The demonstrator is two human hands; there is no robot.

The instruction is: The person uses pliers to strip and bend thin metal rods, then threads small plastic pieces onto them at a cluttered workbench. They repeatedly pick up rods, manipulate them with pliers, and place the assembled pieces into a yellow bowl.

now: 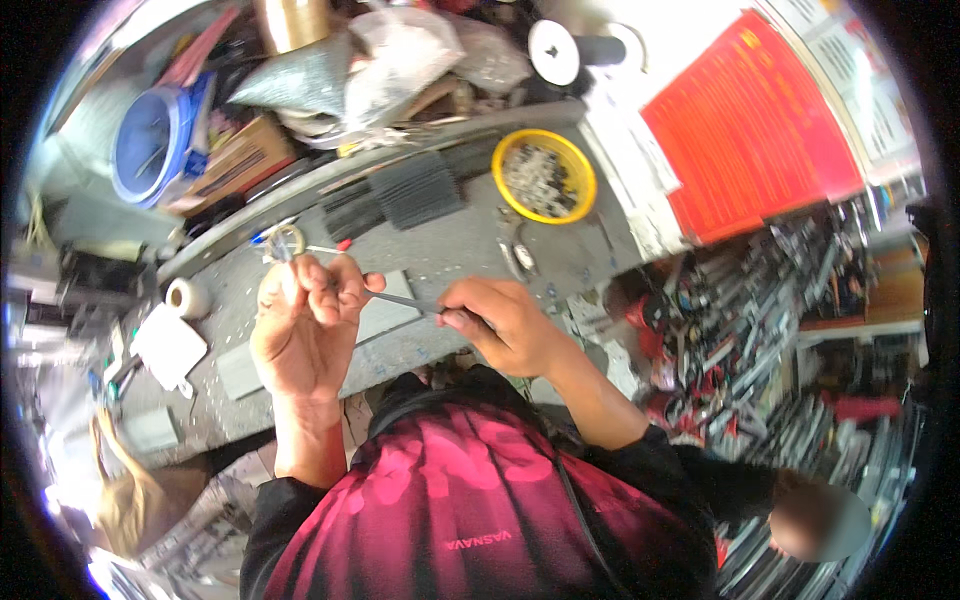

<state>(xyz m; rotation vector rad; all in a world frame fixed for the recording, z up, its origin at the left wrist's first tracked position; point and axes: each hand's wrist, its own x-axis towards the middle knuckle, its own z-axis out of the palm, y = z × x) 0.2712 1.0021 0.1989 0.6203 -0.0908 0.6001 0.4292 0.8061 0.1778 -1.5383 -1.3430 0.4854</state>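
Observation:
A thin dark grey strip [400,300] is stretched between my two hands above the workbench. My right hand [508,325] pinches its right end between thumb and fingers. The left end runs to the curled fingers of my left hand [312,325], which is turned palm up; the exact grip there is partly hidden. Below them a flat light grey bar [390,312] lies along the bench's near side. Just beyond my left hand are a roll of tape [287,242] and a small red-tipped tool [343,246].
Dark ridged strips [415,190] lie at the bench's back beside a yellow basin [496,190] of small pale pieces. A blue bucket [120,160] and plastic bags [400,60] stand behind. Metal lengths [770,310] crowd the right. Another person's arm [122,445] shows lower left.

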